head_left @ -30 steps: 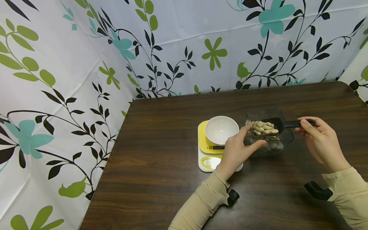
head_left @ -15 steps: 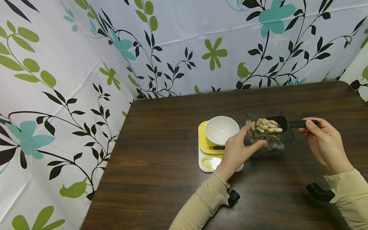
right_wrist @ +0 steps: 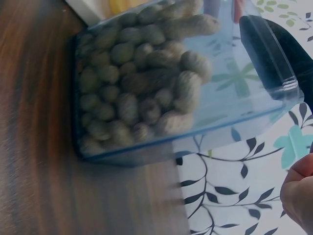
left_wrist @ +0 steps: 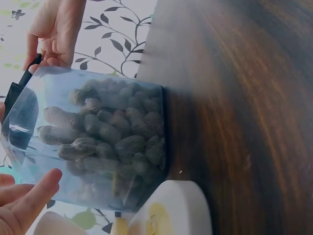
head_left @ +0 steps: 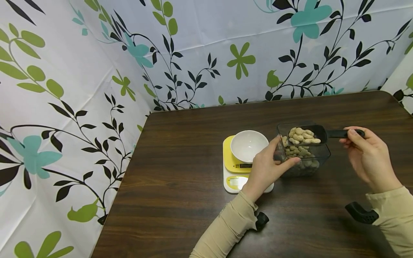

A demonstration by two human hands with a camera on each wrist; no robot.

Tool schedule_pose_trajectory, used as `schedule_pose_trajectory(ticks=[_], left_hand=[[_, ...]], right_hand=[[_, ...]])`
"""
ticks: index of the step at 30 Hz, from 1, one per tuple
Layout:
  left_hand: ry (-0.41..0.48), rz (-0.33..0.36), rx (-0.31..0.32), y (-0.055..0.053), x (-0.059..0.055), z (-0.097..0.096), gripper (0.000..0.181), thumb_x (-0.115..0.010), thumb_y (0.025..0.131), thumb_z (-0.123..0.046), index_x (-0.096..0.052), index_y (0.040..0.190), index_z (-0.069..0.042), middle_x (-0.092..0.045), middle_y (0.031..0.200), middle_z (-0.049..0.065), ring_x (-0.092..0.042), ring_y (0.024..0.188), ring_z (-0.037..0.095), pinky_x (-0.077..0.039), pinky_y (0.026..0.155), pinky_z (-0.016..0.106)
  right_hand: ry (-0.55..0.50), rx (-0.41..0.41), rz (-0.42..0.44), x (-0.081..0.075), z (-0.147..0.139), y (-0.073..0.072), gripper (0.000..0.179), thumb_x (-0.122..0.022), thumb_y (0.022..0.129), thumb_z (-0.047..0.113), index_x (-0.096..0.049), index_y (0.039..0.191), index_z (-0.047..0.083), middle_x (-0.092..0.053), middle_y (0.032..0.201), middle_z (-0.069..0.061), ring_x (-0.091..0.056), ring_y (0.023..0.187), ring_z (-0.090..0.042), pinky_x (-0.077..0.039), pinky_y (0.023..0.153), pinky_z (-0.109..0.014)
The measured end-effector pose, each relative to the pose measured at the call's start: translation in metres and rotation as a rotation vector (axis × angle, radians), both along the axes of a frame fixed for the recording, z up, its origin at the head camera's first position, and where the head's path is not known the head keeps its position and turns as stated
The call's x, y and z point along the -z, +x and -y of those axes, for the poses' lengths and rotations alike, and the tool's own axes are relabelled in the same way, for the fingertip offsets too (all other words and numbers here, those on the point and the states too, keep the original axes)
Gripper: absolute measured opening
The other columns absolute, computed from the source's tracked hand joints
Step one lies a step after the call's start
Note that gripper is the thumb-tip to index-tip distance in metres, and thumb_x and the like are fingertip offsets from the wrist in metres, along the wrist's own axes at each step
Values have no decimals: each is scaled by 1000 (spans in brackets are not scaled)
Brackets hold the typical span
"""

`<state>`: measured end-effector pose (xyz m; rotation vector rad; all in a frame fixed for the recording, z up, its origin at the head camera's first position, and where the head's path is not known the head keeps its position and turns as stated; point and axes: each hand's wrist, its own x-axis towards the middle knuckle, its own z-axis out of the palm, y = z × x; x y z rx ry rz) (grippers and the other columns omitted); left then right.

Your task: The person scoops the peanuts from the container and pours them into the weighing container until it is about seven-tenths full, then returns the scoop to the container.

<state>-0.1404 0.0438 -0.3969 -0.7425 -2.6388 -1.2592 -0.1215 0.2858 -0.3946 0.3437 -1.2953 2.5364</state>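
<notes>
My left hand (head_left: 267,168) holds the clear plastic container (head_left: 324,157) at its left side, thumb along the front and fingers near the left rim. Unshelled peanuts (left_wrist: 117,132) fill its lower part. In my right hand (head_left: 369,157) is the handle of a black scoop (head_left: 322,134), pinched between thumb and fingers. Peanuts (head_left: 301,136) lie heaped in the scoop, which is level at the top of the container. Through the wall, the right wrist view shows the dark scoop (right_wrist: 269,54) above the peanuts (right_wrist: 142,83).
Left of the container, a white bowl (head_left: 246,143) with nothing in it sits on a yellow and white kitchen scale (head_left: 227,165). All of this stands on a dark wooden table (head_left: 180,179). Behind rises a patterned cloth (head_left: 206,53).
The scoop with its peanuts has moved up and slightly right, following my right hand. My left hand and the container have stayed in place.
</notes>
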Motion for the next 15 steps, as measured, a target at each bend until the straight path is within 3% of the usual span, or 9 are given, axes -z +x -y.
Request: schedule_pose_trajectory(ticks=[4,7,13,15], left_hand=[[-4,-7,0,-1,-5,3,77,-68,80,-49,-39,142,-14,-55,134,4,-66,89,5,-45,71,2],[-19,-49,-6,-3,-9,6,79,-69,79,-50,-39,142,-14,-56,131,2,-63,98,8,-46,80,7],[-56,-119,-26,-9,-17,19,80,-68,79,-51,-37,143,-14,-44,143,0,-44,130,13,-40,105,26],[-65,-138,-42,-11,-18,24,81,-69,78,-52,-36,143,-15,-42,145,0,-40,134,14,-38,107,29]], right_hand=[[25,4,10,-9,4,-3,20,-38,96,-3,-54,107,-7,-55,95,-10,-57,83,-14,-45,76,-18],[36,-5,12,-16,9,-7,19,-39,97,-1,-53,108,-7,-55,94,-10,-56,84,-14,-44,76,-18],[-88,-119,-4,-26,21,-15,22,-35,97,-5,-54,107,-11,-57,93,-13,-60,83,-18,-46,76,-21],[-106,-151,-4,-30,26,-17,23,-34,97,-6,-53,108,-11,-58,93,-14,-61,83,-20,-48,77,-22]])
